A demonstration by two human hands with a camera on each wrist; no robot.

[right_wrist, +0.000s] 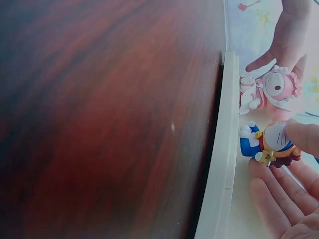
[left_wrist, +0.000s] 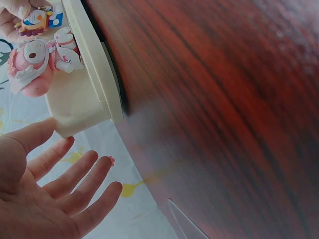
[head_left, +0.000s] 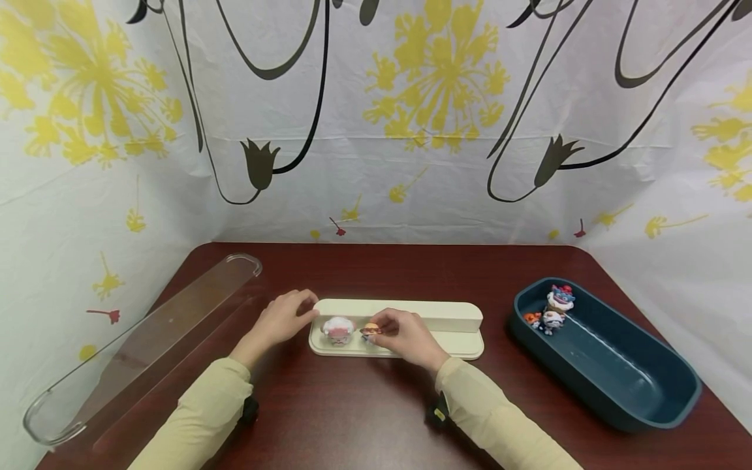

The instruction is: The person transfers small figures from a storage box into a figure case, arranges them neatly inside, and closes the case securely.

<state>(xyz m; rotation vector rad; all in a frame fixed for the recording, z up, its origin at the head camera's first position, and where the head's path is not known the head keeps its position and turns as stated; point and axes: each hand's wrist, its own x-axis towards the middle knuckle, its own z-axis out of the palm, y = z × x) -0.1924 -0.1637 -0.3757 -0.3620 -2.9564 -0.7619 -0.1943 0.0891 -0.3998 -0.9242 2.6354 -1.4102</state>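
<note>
A cream display base (head_left: 452,346) with a raised back step lies on the table. On its left part stands a pink-and-white figurine (head_left: 339,331). Right of it, my right hand (head_left: 411,336) pinches a small blue-and-white cat figurine (right_wrist: 271,137) with orange-brown headgear between thumb and fingers; its feet are at the base, though whether they bear on it I cannot tell. My left hand (head_left: 284,318) is at the base's left end, thumb and forefinger at its corner. In the left wrist view, the left hand's fingers (left_wrist: 82,191) are spread and fairly straight, gripping nothing.
A dark blue tray (head_left: 605,385) on the right holds several figurines (head_left: 555,310) at its far left end. A long clear plastic cover (head_left: 147,346) lies at the left edge of the brown table (head_left: 329,418). Patterned white cloth (head_left: 352,117) hangs behind.
</note>
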